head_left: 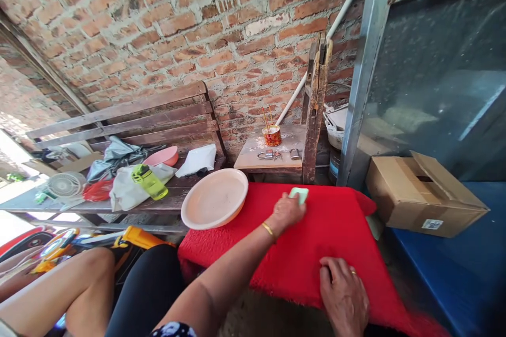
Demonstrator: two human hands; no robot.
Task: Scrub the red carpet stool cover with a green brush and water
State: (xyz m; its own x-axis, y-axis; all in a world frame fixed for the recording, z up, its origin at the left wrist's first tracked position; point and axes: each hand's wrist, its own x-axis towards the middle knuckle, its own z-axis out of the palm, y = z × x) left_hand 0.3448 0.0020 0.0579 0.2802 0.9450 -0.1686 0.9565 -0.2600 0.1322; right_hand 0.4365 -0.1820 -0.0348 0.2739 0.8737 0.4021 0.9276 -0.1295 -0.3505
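Observation:
A red cloth [284, 253] covers a low surface in front of me. My left hand [285, 211], with a gold-coloured bracelet at the wrist, reaches across to its far side. It is closed on a pale green block [301, 195], whose material I cannot make out, low over the cloth. Near the front edge, my right hand [344, 292] bears down on the cloth with its fingers curled together. A ring shows on one finger, and the fingertips are partly hidden. A pale pink basin [215, 200] stands at the cloth's far left corner.
A wooden bench [158, 116] on the left carries bags, a green bottle [152, 181] and a fan [66, 184]. Ahead, a small stand [253, 155] holds a decorated tin [272, 136] and padlocks. On the right, a cardboard box [419, 195] sits on a blue surface. Another person's leg [75, 279] is at left.

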